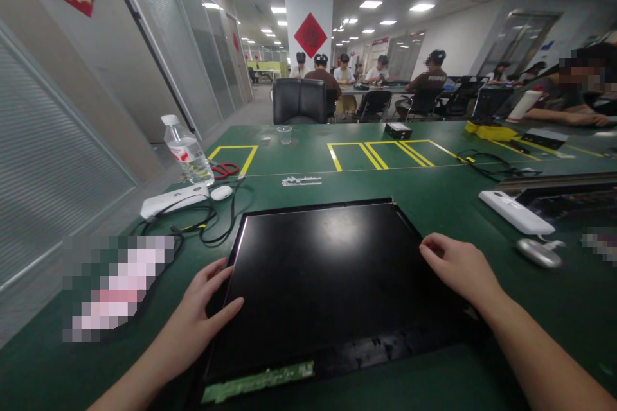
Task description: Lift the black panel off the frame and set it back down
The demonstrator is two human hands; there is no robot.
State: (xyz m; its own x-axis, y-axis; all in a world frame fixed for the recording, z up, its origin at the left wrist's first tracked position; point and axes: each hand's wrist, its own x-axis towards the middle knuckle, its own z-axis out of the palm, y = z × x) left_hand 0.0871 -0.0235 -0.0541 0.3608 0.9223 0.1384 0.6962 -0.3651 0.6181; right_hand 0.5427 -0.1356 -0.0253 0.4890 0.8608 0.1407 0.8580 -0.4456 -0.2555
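Observation:
A black LCD screen panel (318, 270) lies face up on the green table, with a thin dark frame round it. A green circuit board strip (260, 382) runs along its near edge. My left hand (197, 311) rests at the panel's left edge, fingers apart, the thumb reaching over the screen. At the right edge, my right hand (456, 266) has its thumb and index finger pinched together on the black rim. The other fingers of that hand are partly hidden.
A water bottle (187, 154), red-handled scissors (225, 170), a white device (176, 200) and black cables (212, 241) lie on the left. On the right are a white power bank (515, 212) and a silver mouse (538, 252). A plastic cup (285, 135) stands farther back.

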